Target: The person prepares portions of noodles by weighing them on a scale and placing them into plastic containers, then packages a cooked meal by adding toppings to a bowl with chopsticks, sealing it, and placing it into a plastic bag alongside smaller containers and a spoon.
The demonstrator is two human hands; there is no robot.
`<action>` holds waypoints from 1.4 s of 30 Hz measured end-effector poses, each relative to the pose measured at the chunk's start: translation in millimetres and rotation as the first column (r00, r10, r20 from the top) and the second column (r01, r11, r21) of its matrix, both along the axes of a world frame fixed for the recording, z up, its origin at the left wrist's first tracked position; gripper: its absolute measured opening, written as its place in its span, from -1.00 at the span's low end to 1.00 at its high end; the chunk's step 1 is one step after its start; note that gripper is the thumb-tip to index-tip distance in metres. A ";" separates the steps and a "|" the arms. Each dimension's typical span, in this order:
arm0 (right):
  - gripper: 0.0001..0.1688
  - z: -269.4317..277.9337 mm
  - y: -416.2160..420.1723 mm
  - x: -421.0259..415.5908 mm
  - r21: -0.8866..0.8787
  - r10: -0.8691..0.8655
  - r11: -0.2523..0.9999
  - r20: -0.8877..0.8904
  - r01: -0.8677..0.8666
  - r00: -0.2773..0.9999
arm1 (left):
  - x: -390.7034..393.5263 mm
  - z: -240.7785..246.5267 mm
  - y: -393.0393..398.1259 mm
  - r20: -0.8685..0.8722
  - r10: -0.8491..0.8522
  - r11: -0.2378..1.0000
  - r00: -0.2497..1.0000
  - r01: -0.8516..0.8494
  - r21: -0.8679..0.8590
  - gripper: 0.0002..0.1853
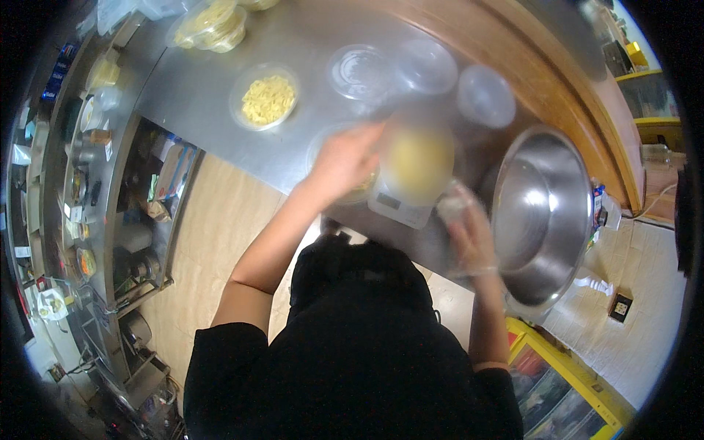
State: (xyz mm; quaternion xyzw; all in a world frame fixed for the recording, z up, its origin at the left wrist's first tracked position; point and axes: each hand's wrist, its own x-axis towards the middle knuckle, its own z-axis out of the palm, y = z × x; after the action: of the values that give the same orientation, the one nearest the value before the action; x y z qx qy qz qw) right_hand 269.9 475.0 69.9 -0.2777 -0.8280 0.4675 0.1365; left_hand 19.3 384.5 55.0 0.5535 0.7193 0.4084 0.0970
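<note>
A white digital kitchen scale lies near the table's front edge. A blurred round yellow mass shows over its platform; I cannot tell whether it is in a bowl. My bare left hand reaches above a clear round container of yellow pasta left of the scale. Motion blur hides whether its fingers hold anything. My right hand, in a clear plastic glove, is just right of the scale, its fingers blurred. Farther left stands a clear plastic bowl of short yellow pasta.
A large stainless steel basin stands right of my right hand. Along the back are clear plastic bowls or lids. Stacked pasta containers occupy the steel table's far left. Metal shelving lines the left side.
</note>
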 end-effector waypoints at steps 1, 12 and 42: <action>-0.40 -1.1 -1.0 -6.0 -0.207 -0.219 0.959 -0.096 0.195 0.971 | -5.6 1.7 2.7 0.057 0.081 0.996 0.995 -0.083 0.036 -0.78; -0.29 -71.6 38.4 -97.6 0.492 -0.154 0.868 0.405 -0.072 0.901 | 43.2 -91.6 1.8 0.680 0.131 0.775 0.721 0.353 -0.524 -0.36; -0.65 -129.0 51.5 -111.5 0.585 -0.213 0.811 0.283 0.007 0.935 | 72.3 -84.8 9.2 0.914 0.294 0.933 0.281 0.124 -0.338 -0.23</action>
State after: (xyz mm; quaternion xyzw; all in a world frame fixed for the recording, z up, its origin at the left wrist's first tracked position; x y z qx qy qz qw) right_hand 158.4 526.4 -59.1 -0.3470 -0.9232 0.1327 0.0982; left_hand 91.6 393.7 -29.8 0.1325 0.6054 0.5290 0.5798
